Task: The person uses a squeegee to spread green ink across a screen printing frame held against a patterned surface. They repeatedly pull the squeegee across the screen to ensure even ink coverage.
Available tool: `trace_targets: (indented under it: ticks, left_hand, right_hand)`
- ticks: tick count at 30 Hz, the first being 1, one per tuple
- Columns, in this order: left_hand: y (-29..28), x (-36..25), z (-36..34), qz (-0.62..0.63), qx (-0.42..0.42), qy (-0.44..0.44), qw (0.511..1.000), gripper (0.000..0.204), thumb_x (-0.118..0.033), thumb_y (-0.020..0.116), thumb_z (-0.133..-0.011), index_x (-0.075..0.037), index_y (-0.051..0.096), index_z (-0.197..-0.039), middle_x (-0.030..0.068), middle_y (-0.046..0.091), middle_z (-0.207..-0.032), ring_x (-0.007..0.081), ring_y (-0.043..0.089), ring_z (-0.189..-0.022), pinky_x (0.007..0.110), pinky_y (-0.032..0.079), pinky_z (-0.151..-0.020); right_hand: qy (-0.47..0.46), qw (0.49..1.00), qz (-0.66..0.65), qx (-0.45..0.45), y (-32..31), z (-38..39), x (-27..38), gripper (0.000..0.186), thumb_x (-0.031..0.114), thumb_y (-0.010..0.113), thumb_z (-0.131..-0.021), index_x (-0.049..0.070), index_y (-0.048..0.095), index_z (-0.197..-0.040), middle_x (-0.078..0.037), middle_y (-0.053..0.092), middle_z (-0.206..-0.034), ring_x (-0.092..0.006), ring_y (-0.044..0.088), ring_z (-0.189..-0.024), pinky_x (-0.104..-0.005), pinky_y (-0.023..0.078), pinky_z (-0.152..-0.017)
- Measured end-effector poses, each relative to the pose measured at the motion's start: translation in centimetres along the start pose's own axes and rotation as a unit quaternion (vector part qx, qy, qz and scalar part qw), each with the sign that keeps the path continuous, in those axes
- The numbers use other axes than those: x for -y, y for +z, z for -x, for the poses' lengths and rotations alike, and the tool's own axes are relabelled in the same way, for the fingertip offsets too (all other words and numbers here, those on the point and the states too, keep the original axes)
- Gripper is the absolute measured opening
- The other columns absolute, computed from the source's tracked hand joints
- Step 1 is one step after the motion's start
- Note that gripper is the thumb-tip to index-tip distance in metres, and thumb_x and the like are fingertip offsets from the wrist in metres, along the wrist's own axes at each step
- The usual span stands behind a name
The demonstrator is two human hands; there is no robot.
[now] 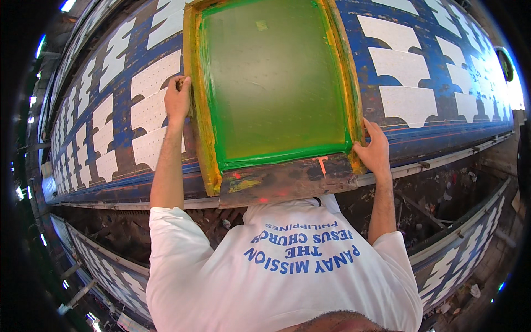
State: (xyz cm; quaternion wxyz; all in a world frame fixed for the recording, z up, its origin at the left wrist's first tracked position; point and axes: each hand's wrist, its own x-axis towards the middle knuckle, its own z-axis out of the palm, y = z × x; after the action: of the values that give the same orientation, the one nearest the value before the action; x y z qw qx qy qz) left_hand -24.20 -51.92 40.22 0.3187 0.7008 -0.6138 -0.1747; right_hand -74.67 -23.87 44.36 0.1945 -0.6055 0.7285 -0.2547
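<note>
A screen-printing frame [202,110] with yellow-stained wooden sides and a green mesh [274,83] lies flat on a long blue printing table [354,22]. A paint-smeared board [285,180] closes its near end. My left hand [177,99] grips the frame's left side about halfway along. My right hand [373,150] holds the right side close to the near corner. Both arms reach out from my white T-shirt [276,276] with blue lettering.
Rows of white cut fabric pieces [406,66] lie on the table on both sides of the frame. A metal rail [442,160] runs along the table's near edge. Below it sit a dark littered shelf [442,199] and a lower blue board with more white pieces [459,260].
</note>
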Motion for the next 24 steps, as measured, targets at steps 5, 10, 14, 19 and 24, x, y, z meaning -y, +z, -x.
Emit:
trace_targets:
  ticks: [5,10,14,19,24]
  left_hand:
    - [0.6,0.1,1.3,-0.013,-0.004,-0.016,1.000,0.044,-0.044,0.065,-0.103,-0.010,0.069,-0.130,0.0156,0.077,-0.117,0.0322,0.073,-0.110,0.042,0.055,-0.097]
    - [1.4,-0.2,1.6,-0.063,0.004,-0.034,0.997,0.044,-0.042,0.061,-0.105,-0.010,0.068,-0.132,0.0171,0.077,-0.119,0.0361,0.073,-0.113,0.046,0.055,-0.097]
    - [1.7,-0.5,1.9,-0.082,0.018,-0.040,0.996,0.046,-0.044,0.058,-0.105,-0.009,0.067,-0.134,0.0189,0.076,-0.121,0.0391,0.071,-0.114,0.048,0.055,-0.097]
    - [1.6,-0.8,2.1,-0.076,0.012,-0.019,0.997,0.045,-0.042,0.058,-0.105,-0.008,0.068,-0.133,0.0210,0.076,-0.119,0.0415,0.071,-0.113,0.051,0.054,-0.096]
    - [1.7,-0.7,2.3,-0.080,0.013,-0.021,0.996,0.046,-0.042,0.059,-0.103,-0.010,0.067,-0.134,0.0204,0.076,-0.120,0.0411,0.071,-0.113,0.051,0.055,-0.097]
  right_hand:
    - [0.003,0.998,-0.054,0.031,-0.3,0.0,-1.4,0.069,0.006,0.078,-0.081,-0.004,0.058,-0.145,-0.019,0.066,-0.125,-0.0370,0.068,-0.110,-0.0433,0.056,-0.093]
    - [0.048,0.996,-0.031,0.075,0.0,-0.2,-1.4,0.071,0.009,0.081,-0.085,-0.005,0.054,-0.149,-0.022,0.063,-0.137,-0.0399,0.062,-0.128,-0.0456,0.052,-0.108]
    - [0.038,0.998,-0.004,0.055,-0.3,0.3,-0.3,0.074,0.016,0.086,-0.086,-0.005,0.054,-0.149,-0.022,0.061,-0.143,-0.0393,0.059,-0.134,-0.0456,0.048,-0.113]
    - [-0.110,0.991,0.030,0.070,-0.3,1.7,4.9,0.076,0.024,0.088,-0.085,-0.003,0.056,-0.148,-0.023,0.056,-0.151,-0.0391,0.055,-0.139,-0.0456,0.047,-0.115]
    - [-0.290,0.892,-0.061,0.341,3.2,5.3,11.7,0.059,0.014,0.080,-0.088,0.001,0.061,-0.142,-0.021,0.058,-0.147,-0.0385,0.056,-0.136,-0.0444,0.049,-0.112]
